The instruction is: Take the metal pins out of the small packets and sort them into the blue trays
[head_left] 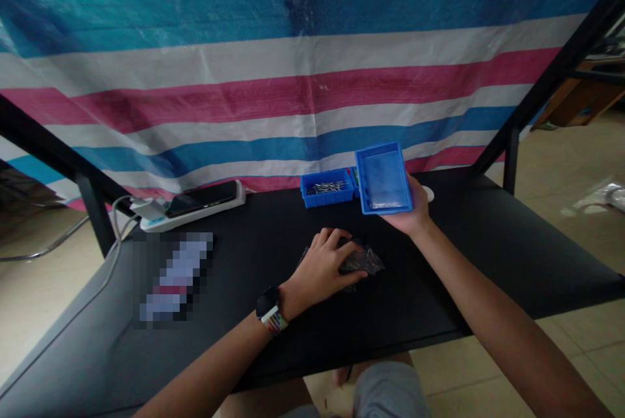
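Observation:
My right hand (415,206) holds a blue plastic bin (383,180) from its right and lower side, tilted so its bare inside faces me. Below it and to the left, my left hand (329,262) is on a crinkled clear plastic bag (364,260) on the black table. The fingers curl over the bag, with part of it showing between thumb and forefinger. What the bag contains is too dark to make out. Behind my left hand stands a second blue bin (327,188) with many small metal pieces, like screws or nails, inside.
A white power strip (195,209) with plugs and a dark phone (202,198) lies at the back left of the black table (234,301). Nearer me is a pixelated item (176,278). A striped tarp (244,92) hangs behind, between black frame bars (510,157). A white round object (428,194) sits behind my right hand.

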The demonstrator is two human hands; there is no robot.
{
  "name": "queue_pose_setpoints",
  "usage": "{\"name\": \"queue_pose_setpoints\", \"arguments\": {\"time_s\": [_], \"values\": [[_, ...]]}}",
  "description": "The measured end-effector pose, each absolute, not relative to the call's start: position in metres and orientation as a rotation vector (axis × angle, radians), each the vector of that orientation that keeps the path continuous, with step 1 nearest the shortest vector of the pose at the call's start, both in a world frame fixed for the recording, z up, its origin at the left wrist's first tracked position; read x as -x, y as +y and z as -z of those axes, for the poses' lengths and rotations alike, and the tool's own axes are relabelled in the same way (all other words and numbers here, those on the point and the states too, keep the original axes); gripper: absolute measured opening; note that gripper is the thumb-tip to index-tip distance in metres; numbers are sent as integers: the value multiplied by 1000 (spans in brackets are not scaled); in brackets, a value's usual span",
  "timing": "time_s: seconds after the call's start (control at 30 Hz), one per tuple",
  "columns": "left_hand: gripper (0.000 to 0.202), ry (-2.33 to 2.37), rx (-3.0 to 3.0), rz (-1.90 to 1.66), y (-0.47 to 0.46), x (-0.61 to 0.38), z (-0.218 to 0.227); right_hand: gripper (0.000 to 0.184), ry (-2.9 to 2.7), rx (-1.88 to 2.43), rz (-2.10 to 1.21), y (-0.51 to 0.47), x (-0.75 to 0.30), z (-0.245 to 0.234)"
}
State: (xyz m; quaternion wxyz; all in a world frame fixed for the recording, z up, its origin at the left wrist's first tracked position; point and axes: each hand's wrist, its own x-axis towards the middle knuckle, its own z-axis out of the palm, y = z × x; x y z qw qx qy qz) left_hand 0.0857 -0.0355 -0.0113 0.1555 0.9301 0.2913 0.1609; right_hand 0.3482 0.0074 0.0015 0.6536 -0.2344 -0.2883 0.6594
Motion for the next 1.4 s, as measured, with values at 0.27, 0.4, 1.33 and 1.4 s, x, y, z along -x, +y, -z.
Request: {"name": "queue_pose_setpoints", "arguments": {"time_s": [0.27,0.4,1.33,1.4], "values": [[25,909,-2579,-586,-47,-81,16,34,-618,551,-1644,11,-336,14],[46,874,-2478,-698,-44,-78,13,29,-615,560,-1704,10,-333,17],[16,1237,-889,-1300,61,14,-37,46,-769,600,-1838,-2,-309,-4],[18,1284,-838,-1363,69,26,-35,41,-728,605,-1763,2,-315,0]]}}
